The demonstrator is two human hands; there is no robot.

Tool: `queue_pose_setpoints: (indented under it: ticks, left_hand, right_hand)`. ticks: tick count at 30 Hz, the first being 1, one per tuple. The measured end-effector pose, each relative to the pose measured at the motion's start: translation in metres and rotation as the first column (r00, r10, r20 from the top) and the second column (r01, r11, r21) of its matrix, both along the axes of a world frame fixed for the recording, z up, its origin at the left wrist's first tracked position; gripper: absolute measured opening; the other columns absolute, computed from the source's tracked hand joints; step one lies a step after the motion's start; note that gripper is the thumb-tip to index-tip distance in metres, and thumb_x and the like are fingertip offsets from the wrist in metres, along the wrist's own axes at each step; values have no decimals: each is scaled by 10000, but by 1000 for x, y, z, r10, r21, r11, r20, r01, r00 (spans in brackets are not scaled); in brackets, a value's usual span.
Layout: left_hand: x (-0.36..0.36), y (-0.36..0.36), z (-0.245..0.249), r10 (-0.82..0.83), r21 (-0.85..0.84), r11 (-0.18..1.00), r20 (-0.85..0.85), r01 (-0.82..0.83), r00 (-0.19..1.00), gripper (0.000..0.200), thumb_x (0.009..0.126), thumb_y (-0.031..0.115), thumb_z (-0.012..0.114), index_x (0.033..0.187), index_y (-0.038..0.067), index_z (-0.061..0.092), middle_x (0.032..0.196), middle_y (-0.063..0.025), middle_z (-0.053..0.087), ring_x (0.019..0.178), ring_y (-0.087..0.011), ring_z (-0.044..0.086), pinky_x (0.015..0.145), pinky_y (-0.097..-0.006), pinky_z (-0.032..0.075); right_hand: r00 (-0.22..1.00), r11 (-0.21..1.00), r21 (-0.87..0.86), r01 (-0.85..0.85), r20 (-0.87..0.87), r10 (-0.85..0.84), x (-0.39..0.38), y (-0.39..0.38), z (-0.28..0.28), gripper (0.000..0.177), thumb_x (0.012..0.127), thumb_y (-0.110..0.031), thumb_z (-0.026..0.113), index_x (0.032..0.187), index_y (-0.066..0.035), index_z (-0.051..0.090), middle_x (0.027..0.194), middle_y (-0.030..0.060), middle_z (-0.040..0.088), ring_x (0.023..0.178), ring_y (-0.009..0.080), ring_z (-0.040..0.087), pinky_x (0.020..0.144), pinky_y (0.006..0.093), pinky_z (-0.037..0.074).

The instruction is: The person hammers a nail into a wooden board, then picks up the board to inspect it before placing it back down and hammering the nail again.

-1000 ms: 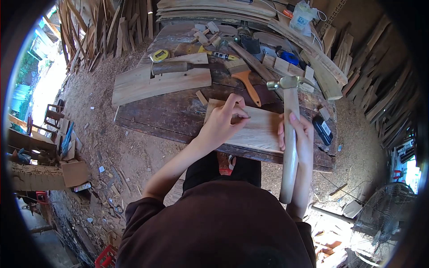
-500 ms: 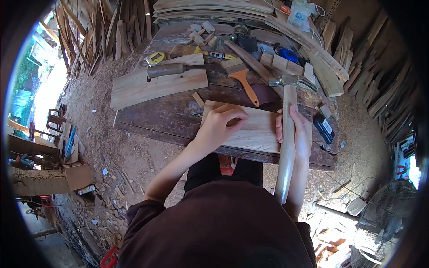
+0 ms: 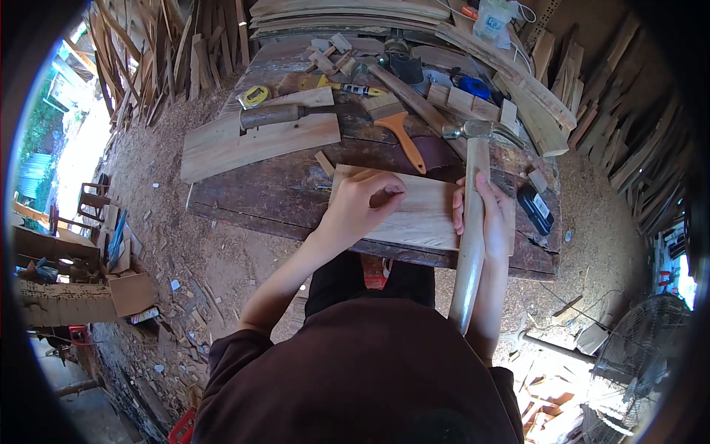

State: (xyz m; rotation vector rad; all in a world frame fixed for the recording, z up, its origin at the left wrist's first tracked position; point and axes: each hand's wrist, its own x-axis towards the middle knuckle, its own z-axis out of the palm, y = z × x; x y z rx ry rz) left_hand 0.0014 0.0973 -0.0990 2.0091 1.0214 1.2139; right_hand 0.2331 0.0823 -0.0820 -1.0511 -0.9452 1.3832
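My right hand (image 3: pixel 486 214) is wrapped round the handle of a claw hammer (image 3: pixel 473 244), whose metal head lies at the far end over the workbench. Its fingertips reach the right part of a light wooden board (image 3: pixel 419 211) lying near the bench's front edge. Over the left part of that board is my left hand (image 3: pixel 364 201), its thumb and fingers pressed together in a pinch. Whatever it may hold is too small to make out. A small wood strip (image 3: pixel 325 163) lies just beyond the board's left end.
On the dark workbench (image 3: pixel 255 196) lie a brush (image 3: pixel 403 140), a chisel (image 3: pixel 270 116) on a notched board (image 3: pixel 214 152), a tape measure (image 3: pixel 255 95), wood blocks (image 3: pixel 473 105) and a black case (image 3: pixel 535 209). A fan (image 3: pixel 643 355) stands at right.
The view has shifted slightly. Both hands stay nearly in place, and the hammer remains in my right hand.
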Motion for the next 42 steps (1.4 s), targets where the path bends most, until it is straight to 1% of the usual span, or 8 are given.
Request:
queue_pose_setpoints:
  ticks: [3, 7, 9, 19, 21, 27, 34, 42]
  left_hand:
    - [0, 0, -2, -13, 92, 996, -40, 17, 999, 120, 789, 30, 750, 889, 3, 689, 899, -98, 698, 813, -219, 690, 768, -319, 532]
    - [0, 0, -2, -6, 96, 995, -42, 10, 999, 118, 792, 26, 748, 887, -2, 684, 896, -96, 696, 813, -216, 690, 768, -319, 533]
    - [1, 0, -2, 1, -8, 1000, -5, -1, 1000, 119, 796, 26, 746, 891, -3, 681, 897, -94, 696, 820, -208, 694, 766, -312, 536]
    - [-2, 1, -1, 4, -70, 998, 0, -4, 1000, 111, 814, 34, 733, 904, -2, 680, 859, -80, 708, 797, -167, 702, 751, -278, 539]
    - [-2, 2, 3, -1, -178, 984, 33, 6, 999, 106, 820, 43, 733, 904, 3, 682, 825, -75, 711, 780, -145, 698, 740, -267, 536]
    - [-4, 7, 1, -16, -171, 985, 38, 22, 999, 117, 820, 52, 741, 915, 7, 689, 820, -69, 713, 781, -134, 693, 742, -257, 535]
    - [-3, 11, 1, -7, -201, 979, 46, 16, 999, 124, 822, 69, 748, 911, 7, 689, 823, -67, 716, 789, -137, 692, 753, -263, 536]
    - [-4, 9, -1, -4, -150, 989, 41, 10, 999, 124, 818, 75, 752, 906, 14, 690, 827, -63, 722, 785, -140, 696, 750, -258, 535]
  right_hand:
    - [1000, 1000, 2, -2, 3, 2, 0, 0, -1, 397, 1020, -359, 499, 990, 30, 567, 668, 92, 595, 447, 140, 547, 384, 250, 414]
    - [1000, 1000, 9, -8, 21, 8, 0, 0, -1, 408, 1027, -355, 476, 1015, 44, 558, 682, 93, 579, 446, 134, 515, 383, 246, 387]
    - [1000, 1000, 12, -9, 15, 9, -1, -1, 0, 407, 1027, -356, 476, 1015, 43, 558, 681, 94, 579, 448, 134, 516, 383, 245, 386]
    - [1000, 1000, 10, -4, -4, 4, 0, 0, -2, 396, 1026, -348, 484, 1001, 40, 561, 675, 97, 588, 440, 139, 526, 382, 249, 399]
    - [1000, 1000, 8, -4, -21, 4, 0, 0, -1, 382, 1026, -335, 492, 990, 38, 564, 671, 101, 597, 441, 144, 540, 385, 253, 411]
    - [1000, 1000, 8, 3, 23, -3, 0, 0, -1, 403, 1024, -352, 486, 1006, 44, 558, 678, 93, 582, 445, 133, 516, 386, 246, 393]
    - [1000, 1000, 17, -8, 8, 8, 0, 0, -1, 389, 1026, -343, 491, 986, 37, 564, 676, 97, 597, 449, 141, 547, 389, 255, 419]
    - [999, 1000, 21, -1, 35, 0, -1, 0, -2, 404, 1028, -348, 475, 998, 44, 568, 676, 94, 586, 440, 133, 520, 381, 242, 393]
